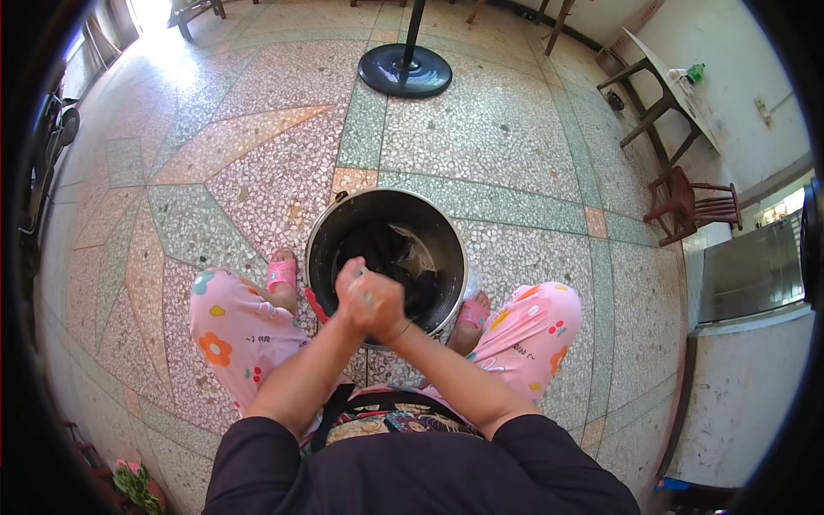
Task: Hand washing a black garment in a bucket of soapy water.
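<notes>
Between my feet stands a round metal bucket (pixel 458 257) with a dark inside and a red handle grip (pixel 316 305) on its left side. Dark cloth (pixel 373 248) lies in it, with what looks like shallow water. My left hand (pixel 351 290) and my right hand (pixel 385 302) are pressed together above the bucket's near left part. Both are blurred. Whether anything is squeezed between them is hidden.
Pink sandals (pixel 282 273) flank the bucket on the terrazzo floor (pixel 483 135). Ahead stands a black round stand base (pixel 405 71) with a pole. To the right are a wooden chair (pixel 685 199) and a table (pixel 676 84). Leafy greens (pixel 136 486) lie at lower left.
</notes>
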Motion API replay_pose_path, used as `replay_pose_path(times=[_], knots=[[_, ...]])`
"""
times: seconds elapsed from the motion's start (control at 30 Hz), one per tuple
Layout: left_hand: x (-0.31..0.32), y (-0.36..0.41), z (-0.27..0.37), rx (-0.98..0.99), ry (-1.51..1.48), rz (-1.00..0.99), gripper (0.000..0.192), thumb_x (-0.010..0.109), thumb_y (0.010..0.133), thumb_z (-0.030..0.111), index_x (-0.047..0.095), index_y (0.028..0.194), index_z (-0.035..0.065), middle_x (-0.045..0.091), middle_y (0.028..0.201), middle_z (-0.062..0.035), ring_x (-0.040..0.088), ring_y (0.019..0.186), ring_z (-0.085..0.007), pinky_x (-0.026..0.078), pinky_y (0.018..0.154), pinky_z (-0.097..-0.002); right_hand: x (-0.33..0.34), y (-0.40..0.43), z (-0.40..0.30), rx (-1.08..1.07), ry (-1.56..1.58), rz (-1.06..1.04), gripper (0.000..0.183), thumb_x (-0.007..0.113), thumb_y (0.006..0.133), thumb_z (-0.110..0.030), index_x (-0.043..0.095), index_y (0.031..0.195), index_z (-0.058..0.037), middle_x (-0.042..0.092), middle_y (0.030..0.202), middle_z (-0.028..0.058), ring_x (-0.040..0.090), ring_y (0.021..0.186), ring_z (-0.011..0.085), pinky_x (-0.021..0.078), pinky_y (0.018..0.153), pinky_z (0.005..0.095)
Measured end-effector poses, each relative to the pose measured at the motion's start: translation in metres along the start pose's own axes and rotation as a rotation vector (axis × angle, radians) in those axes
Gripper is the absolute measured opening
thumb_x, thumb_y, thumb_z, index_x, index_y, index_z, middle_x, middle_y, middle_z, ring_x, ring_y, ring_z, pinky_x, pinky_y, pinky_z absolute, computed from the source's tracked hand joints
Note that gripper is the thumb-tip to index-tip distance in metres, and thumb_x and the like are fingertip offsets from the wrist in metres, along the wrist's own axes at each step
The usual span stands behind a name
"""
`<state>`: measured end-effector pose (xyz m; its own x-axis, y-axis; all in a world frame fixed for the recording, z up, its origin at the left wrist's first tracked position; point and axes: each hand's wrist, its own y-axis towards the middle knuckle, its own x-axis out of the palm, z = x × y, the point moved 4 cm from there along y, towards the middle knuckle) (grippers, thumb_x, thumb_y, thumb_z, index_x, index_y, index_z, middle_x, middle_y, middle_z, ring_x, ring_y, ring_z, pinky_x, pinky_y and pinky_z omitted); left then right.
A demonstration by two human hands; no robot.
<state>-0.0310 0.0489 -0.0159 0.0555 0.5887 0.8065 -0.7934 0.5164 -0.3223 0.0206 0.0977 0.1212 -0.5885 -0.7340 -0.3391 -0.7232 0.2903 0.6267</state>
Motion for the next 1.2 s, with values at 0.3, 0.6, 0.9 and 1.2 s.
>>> replay_pose_path(times=[0.3,0.6,0.9,1.2], knots=[[0.005,0.018,0.024,-0.216,-0.382,-0.57,0.018,0.05,0.086,0.024,0.054,0.079,0.0074,0.053,0.063,-0.0022,0.054,0.064,-0.0177,0.043,0.062,-0.0259,0.005,0.005,-0.041,-0.051,0.099,-0.052,0.012,0.062,0.07,-0.016,0.054,0.062,-0.0109,0.053,0.062,0.0075,0.055,0.056,0.0245,0.0442,0.052,0.034],[0.094,-0.033,0.021,-0.447,0.337,0.024,0.018,0.056,0.081,0.023,0.062,0.08,0.0061,0.06,0.08,-0.0051,0.058,0.07,-0.0141,0.047,0.068,-0.0265,-0.086,0.03,0.113,0.541,0.039,0.245,0.024,0.051,0.086,-0.018,0.056,0.068,-0.0032,0.054,0.061,0.0078,0.052,0.057,0.0172,0.0408,0.055,0.0303],[0.077,-0.012,0.033,-0.501,0.263,-0.009,0.028,0.037,0.086,0.016,0.06,0.093,0.0017,0.062,0.087,-0.0092,0.06,0.078,-0.0199,0.049,0.072,-0.0332,-0.065,0.056,-0.008,0.417,0.782,-0.474,0.023,0.053,0.082,-0.016,0.054,0.066,0.0001,0.055,0.069,0.0086,0.052,0.07,0.0171,0.0408,0.068,0.0302],[0.109,-0.01,0.1,0.014,0.602,-0.435,0.037,0.049,0.078,0.009,0.057,0.112,-0.0037,0.062,0.107,-0.0114,0.058,0.1,-0.02,0.043,0.089,-0.03,-0.061,0.0,0.095,1.215,0.545,-0.06,0.028,0.047,0.087,-0.033,0.064,0.088,-0.0111,0.064,0.083,0.0051,0.06,0.077,0.0161,0.0457,0.073,0.0299]])
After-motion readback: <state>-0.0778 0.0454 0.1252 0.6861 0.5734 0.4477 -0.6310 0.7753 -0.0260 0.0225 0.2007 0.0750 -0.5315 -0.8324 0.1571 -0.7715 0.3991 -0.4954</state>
